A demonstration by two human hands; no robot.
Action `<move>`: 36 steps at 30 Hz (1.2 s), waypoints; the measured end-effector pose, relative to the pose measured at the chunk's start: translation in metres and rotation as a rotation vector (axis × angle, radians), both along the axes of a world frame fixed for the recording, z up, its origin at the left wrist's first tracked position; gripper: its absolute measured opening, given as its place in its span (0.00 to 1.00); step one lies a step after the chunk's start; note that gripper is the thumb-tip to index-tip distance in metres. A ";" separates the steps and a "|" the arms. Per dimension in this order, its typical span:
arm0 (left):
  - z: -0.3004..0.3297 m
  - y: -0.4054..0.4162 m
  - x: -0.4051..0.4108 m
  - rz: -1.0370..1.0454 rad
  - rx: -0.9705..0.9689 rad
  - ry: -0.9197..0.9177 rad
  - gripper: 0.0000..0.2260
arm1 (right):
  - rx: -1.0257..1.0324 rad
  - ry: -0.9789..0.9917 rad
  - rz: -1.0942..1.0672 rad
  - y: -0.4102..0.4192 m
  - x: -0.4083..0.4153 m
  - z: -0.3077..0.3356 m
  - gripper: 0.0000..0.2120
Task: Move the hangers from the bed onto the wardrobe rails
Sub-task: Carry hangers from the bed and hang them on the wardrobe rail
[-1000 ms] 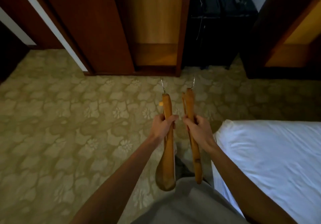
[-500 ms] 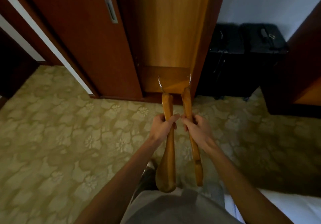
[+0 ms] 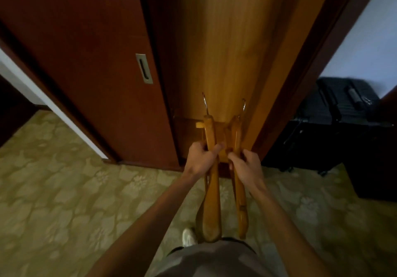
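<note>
Two wooden hangers are in the head view, one in each hand. The left hand (image 3: 202, 158) is closed around the left hanger (image 3: 211, 190), and the right hand (image 3: 245, 167) is closed around the right hanger (image 3: 239, 190). Both hangers sit near the middle of the picture, just below center, standing almost upright and side by side but apart. Their metal hooks (image 3: 205, 102) point up toward 12 o'clock, at the open wardrobe (image 3: 225, 51). No rail shows in this view.

The dark sliding door (image 3: 86, 61) is at 10 o'clock. A black suitcase (image 3: 343, 109) sits at 3 o'clock. The patterned carpet (image 3: 64, 201) fills 7 to 9 o'clock. A white shoe (image 3: 189, 237) peeks out at 6 o'clock.

The hangers look hard and stiff, so they should not bend. They look thick, so they are likely a bit heavy for hangers. The wood is shiny and smooth, so it could slip in a loose hold. The thin hooks may turn or catch on things. A good place to hold is the thick wood near the hook, with the hook left free to go over a rail.
</note>
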State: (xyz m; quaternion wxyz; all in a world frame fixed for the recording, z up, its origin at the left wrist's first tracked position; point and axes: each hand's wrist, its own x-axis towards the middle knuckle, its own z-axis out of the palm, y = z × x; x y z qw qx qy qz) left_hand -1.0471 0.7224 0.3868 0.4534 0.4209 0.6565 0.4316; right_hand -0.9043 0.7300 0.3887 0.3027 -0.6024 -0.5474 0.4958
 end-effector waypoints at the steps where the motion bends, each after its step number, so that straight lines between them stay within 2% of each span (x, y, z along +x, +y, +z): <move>1: 0.004 0.020 -0.010 -0.008 0.007 0.002 0.13 | -0.001 -0.008 -0.006 0.018 -0.009 0.003 0.09; 7: 0.036 0.139 -0.048 -0.048 0.050 0.005 0.12 | 0.011 0.017 0.012 0.123 -0.041 0.037 0.11; 13: 0.078 0.254 -0.062 -0.114 0.093 -0.026 0.12 | 0.110 0.066 0.018 0.235 -0.057 0.089 0.15; 16: 0.110 0.312 -0.060 -0.140 0.112 -0.063 0.12 | 0.148 0.074 0.012 0.292 -0.059 0.120 0.14; 21: 0.170 0.391 -0.059 -0.238 0.200 -0.048 0.15 | 0.285 0.059 0.024 0.367 -0.054 0.178 0.19; 28: 0.262 0.460 -0.057 -0.342 0.310 -0.099 0.12 | 0.504 0.090 0.054 0.428 -0.047 0.263 0.21; 33: 0.325 0.495 -0.047 -0.367 0.417 -0.110 0.15 | 0.648 0.121 0.029 0.464 -0.038 0.320 0.19; 36: 0.364 0.516 -0.040 -0.415 0.481 -0.110 0.17 | 0.701 0.148 -0.014 0.480 -0.028 0.356 0.21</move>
